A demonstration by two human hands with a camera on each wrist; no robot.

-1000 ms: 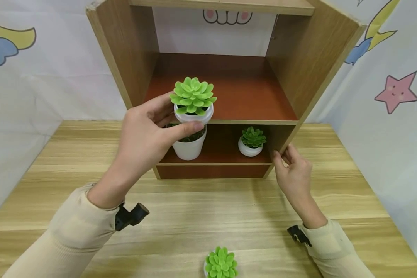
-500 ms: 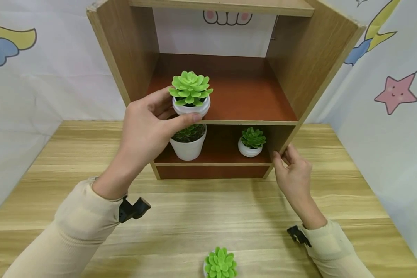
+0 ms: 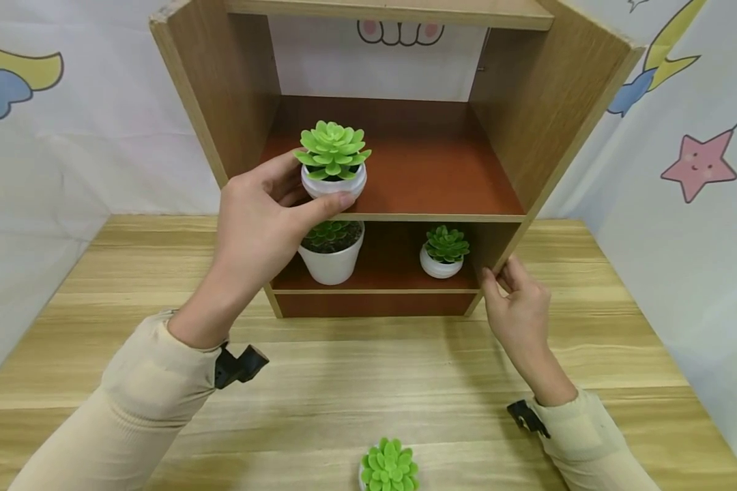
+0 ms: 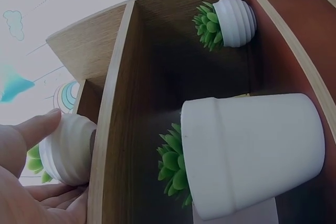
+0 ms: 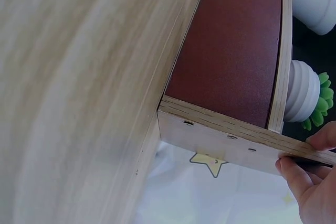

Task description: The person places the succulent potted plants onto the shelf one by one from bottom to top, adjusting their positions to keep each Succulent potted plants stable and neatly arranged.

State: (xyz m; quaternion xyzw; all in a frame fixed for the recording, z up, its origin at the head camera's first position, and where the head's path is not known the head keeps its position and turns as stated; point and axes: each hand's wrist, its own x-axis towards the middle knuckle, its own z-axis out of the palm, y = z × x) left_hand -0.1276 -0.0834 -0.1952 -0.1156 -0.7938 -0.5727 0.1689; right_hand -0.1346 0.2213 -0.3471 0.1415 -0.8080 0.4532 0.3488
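My left hand (image 3: 264, 225) grips a small potted succulent (image 3: 334, 146) by its ribbed white pot, thumb in front and fingers behind. In the left wrist view that white pot (image 4: 71, 148) sits right at the front edge of the upper shelf (image 4: 113, 108). My right hand (image 3: 518, 307) pinches the front edge of the wooden shelf unit's right side panel (image 3: 553, 129), thumb inside and fingers outside. On the lower shelf stand a larger white pot with a succulent (image 3: 334, 262), close below my left hand, and a small potted succulent (image 3: 443, 252) at the right.
Another small potted succulent (image 3: 389, 467) stands on the wooden table (image 3: 368, 382) near the front. The top board (image 3: 393, 12) of the unit spans above the upper shelf (image 3: 430, 177). Cartoon-printed white cloth (image 3: 682, 225) hangs at the sides and back.
My left hand has lifted the succulent slightly and moved it a little left and toward the upper shelf, uncovering more of the larger pot below. The right hand stays on the panel.
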